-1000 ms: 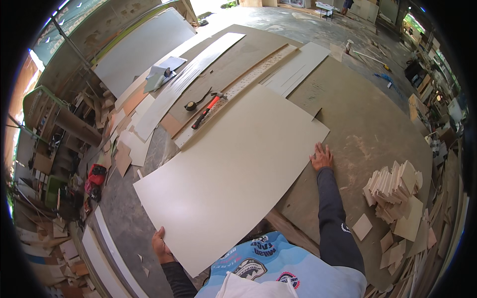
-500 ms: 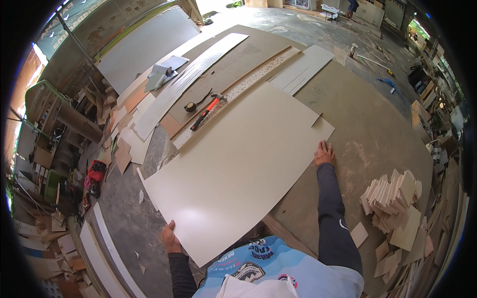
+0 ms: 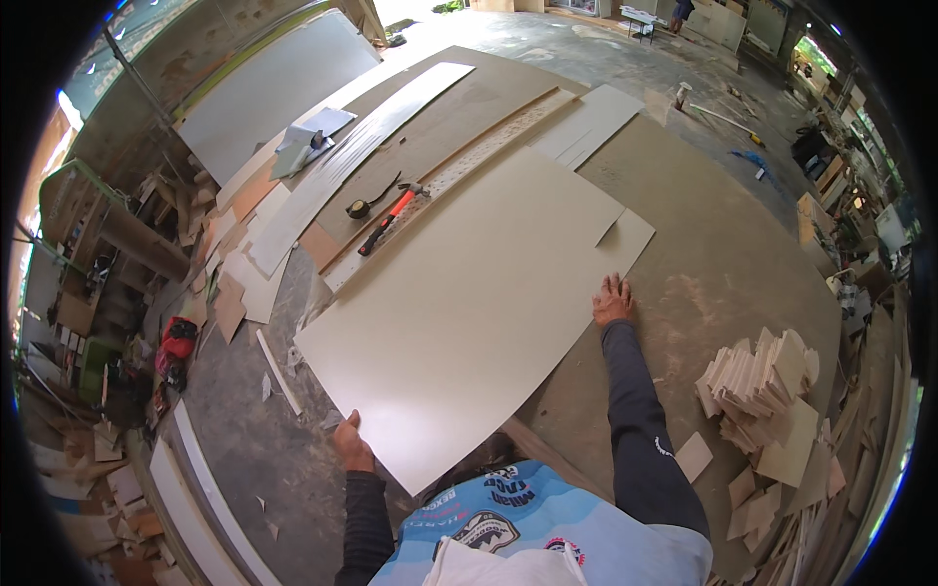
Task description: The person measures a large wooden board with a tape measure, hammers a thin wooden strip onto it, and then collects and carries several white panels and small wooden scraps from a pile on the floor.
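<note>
A large, glossy off-white sheet (image 3: 459, 303) lies across the work table, its near corner reaching past the edge toward my body. My left hand (image 3: 353, 442) grips the sheet's near left edge, thumb on top and the other fingers hidden below. On the right edge rests my right hand (image 3: 613, 301), fingers stretched out and touching the sheet. Under the far right corner, part of another pale piece (image 3: 630, 237) shows. Beyond the sheet, a hammer with a red and black handle (image 3: 393, 220) lies on a long speckled board (image 3: 449, 176), with a tape measure (image 3: 360, 208) beside it.
A stack of small wooden pieces (image 3: 757, 381) sits on the brown table top (image 3: 684, 283) at right. Papers (image 3: 318, 132) and long white strips (image 3: 362, 161) lie at far left. Offcuts (image 3: 231, 305) and a red item (image 3: 178, 337) are on the left.
The sheet has slid away from me and slightly right, its near corner now farther from my body. My left hand moved with it. A thin white strip at left is now uncovered.
</note>
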Action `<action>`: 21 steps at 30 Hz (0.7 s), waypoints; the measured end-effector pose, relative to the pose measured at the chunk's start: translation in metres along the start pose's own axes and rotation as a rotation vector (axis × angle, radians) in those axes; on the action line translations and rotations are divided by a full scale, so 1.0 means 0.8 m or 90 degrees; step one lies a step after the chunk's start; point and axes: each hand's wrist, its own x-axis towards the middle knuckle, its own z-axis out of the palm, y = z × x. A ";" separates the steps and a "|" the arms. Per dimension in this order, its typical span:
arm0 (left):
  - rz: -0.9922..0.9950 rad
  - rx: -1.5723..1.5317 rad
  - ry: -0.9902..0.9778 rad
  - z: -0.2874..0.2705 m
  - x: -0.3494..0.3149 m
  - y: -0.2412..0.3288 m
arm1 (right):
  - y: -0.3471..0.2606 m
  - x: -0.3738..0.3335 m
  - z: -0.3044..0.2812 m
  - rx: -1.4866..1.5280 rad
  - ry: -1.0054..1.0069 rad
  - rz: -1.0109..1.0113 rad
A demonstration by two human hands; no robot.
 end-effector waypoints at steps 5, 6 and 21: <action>-0.012 -0.019 0.042 0.050 0.007 -0.034 | -0.010 -0.024 0.004 -0.016 0.002 -0.014; -0.016 -0.057 0.002 0.053 0.013 -0.042 | -0.012 -0.029 0.003 -0.014 0.003 -0.017; 0.036 0.215 0.083 0.190 0.015 -0.123 | -0.086 -0.161 0.020 0.049 -0.002 -0.130</action>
